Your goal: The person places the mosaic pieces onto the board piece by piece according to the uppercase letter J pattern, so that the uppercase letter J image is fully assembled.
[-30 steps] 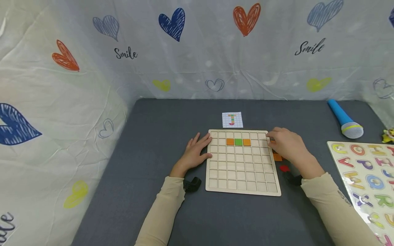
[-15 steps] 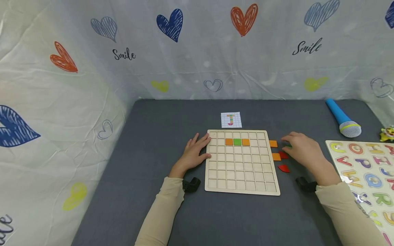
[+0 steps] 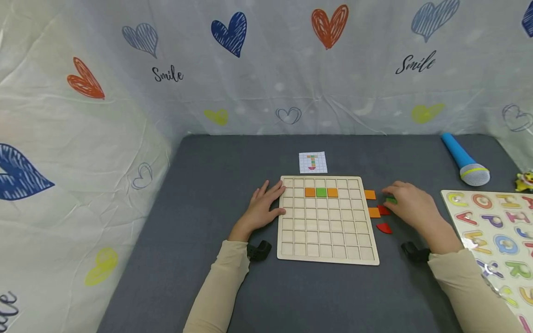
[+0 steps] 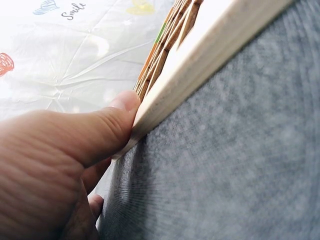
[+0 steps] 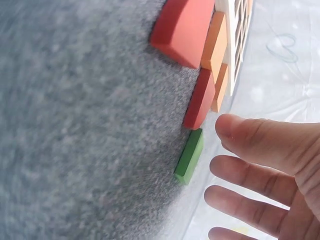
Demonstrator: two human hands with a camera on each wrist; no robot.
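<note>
A wooden grid board (image 3: 325,236) lies on the dark table, with an orange tile (image 3: 310,192), a green tile (image 3: 321,192) and another orange tile (image 3: 332,192) side by side in its second row. My left hand (image 3: 262,210) rests along the board's left edge, thumb and fingertips touching it. Right of the board my right hand (image 3: 412,206) hovers beside a loose green block (image 5: 190,157), fingers apart and holding nothing. Two loose orange blocks (image 3: 369,194) and two red curved-edged blocks (image 3: 384,228) lie between that hand and the board.
Behind the board lies a small card (image 3: 313,163) with a coloured J on a grid. To the right are a letter puzzle board (image 3: 491,222), a blue toy microphone (image 3: 464,157) and a small yellow figure (image 3: 524,181). A heart-printed cloth hangs behind the table.
My right hand has moved right, away from the board's upper right edge, uncovering the loose orange and red blocks. More of the green block now shows. My left hand has stayed put.
</note>
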